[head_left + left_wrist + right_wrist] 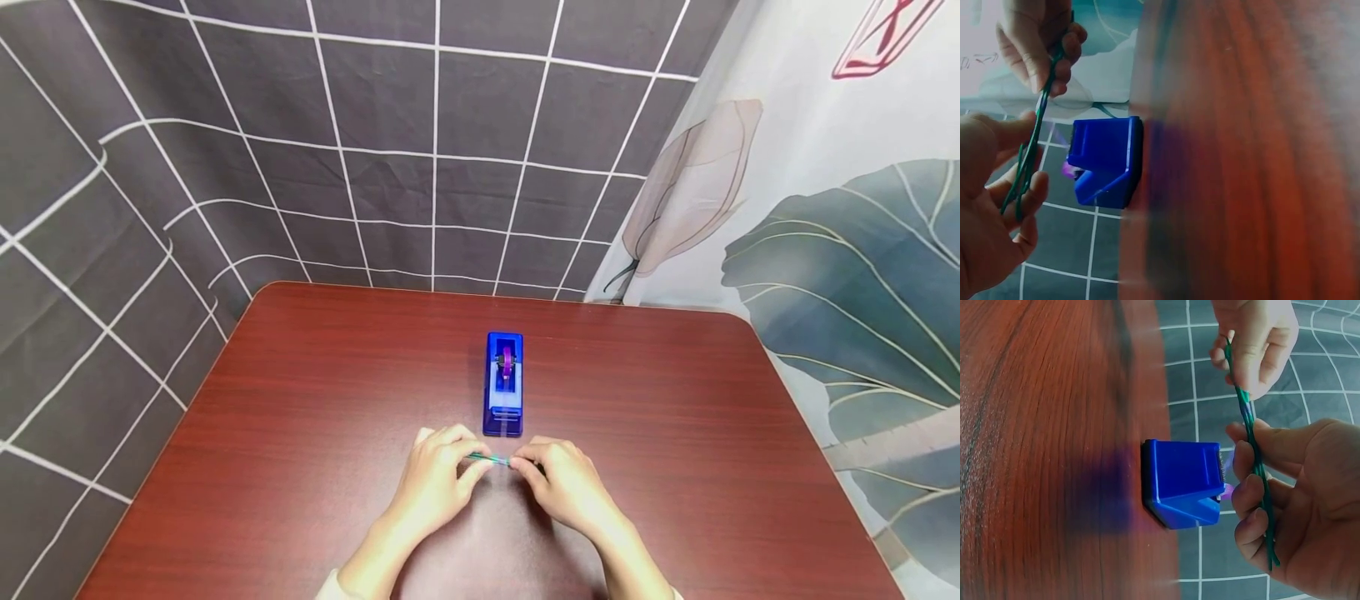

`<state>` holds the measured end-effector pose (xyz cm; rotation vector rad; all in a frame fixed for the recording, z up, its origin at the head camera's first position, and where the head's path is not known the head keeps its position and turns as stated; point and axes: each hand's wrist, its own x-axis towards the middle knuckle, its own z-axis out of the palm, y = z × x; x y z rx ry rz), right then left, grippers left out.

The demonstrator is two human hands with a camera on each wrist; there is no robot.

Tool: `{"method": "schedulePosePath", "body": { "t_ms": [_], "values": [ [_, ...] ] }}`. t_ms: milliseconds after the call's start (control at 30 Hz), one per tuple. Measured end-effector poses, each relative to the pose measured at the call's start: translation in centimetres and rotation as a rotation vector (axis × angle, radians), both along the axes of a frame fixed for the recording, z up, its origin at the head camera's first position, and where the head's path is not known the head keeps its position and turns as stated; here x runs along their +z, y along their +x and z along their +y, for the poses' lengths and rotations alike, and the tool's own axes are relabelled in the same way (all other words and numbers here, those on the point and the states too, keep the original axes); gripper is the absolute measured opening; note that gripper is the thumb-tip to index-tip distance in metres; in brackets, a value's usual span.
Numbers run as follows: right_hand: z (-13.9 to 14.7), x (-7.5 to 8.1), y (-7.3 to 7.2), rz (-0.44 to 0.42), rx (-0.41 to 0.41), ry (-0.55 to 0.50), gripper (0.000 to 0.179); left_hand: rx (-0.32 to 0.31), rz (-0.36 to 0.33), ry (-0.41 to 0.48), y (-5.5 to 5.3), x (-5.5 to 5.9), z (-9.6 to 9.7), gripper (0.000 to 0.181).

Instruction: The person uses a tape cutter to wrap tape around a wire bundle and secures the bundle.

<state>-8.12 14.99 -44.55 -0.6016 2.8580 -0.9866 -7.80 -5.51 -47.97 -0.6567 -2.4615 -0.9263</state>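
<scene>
Both hands hold a thin bundle of green wires (1259,465) level, just in front of the blue tape dispenser (503,408). My left hand (438,475) pinches one end between thumb and fingers; its looped green strands show in the left wrist view. The right hand (567,482) pinches the other part, with loose ends lying along its curled fingers (1252,526). Between the two hands, a short shiny patch (1245,402) shows on the bundle. Inside the dispenser sits a purple tape core (507,361), and its serrated cutting edge (1221,464) faces up.
The dispenser stands on a reddish-brown wooden table (337,375) with rounded far corners. Behind and to the left hangs a dark grey cloth with white grid lines (382,96). A white leaf-patterned curtain (847,275) hangs at the right.
</scene>
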Motion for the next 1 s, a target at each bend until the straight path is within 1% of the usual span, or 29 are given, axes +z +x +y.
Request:
{"method": "schedulePosePath", "body": {
  "t_ms": [167,267,367,533,667,800,1000],
  "values": [
    [0.1,0.0,0.0,0.082,0.005,0.020,0.006,0.024,-0.081,-0.015,-0.5,0.7,0.1,0.003],
    [0.3,-0.1,0.0,0.138,0.020,0.032,0.005,0.039,-0.133,-0.042,-0.7,1.0,0.2,0.006],
    [0.4,-0.2,-0.1,0.174,0.036,0.043,0.005,0.029,-0.173,-0.067,-0.7,1.2,0.3,0.009],
    [0.7,-0.4,-0.2,0.208,0.057,0.065,0.005,-0.008,-0.236,-0.091,-0.6,1.4,0.4,0.015],
    [0.8,-0.6,-0.1,0.237,0.064,0.077,0.006,-0.025,-0.266,-0.100,-0.6,1.4,0.4,0.018],
    [0.8,-0.8,-0.1,0.263,0.065,0.090,0.007,-0.031,-0.286,-0.090,-0.5,1.3,0.4,0.017],
    [0.8,-1.1,-0.1,0.288,0.058,0.097,0.008,-0.032,-0.300,-0.068,-0.5,1.2,0.4,0.013]
  ]
}}
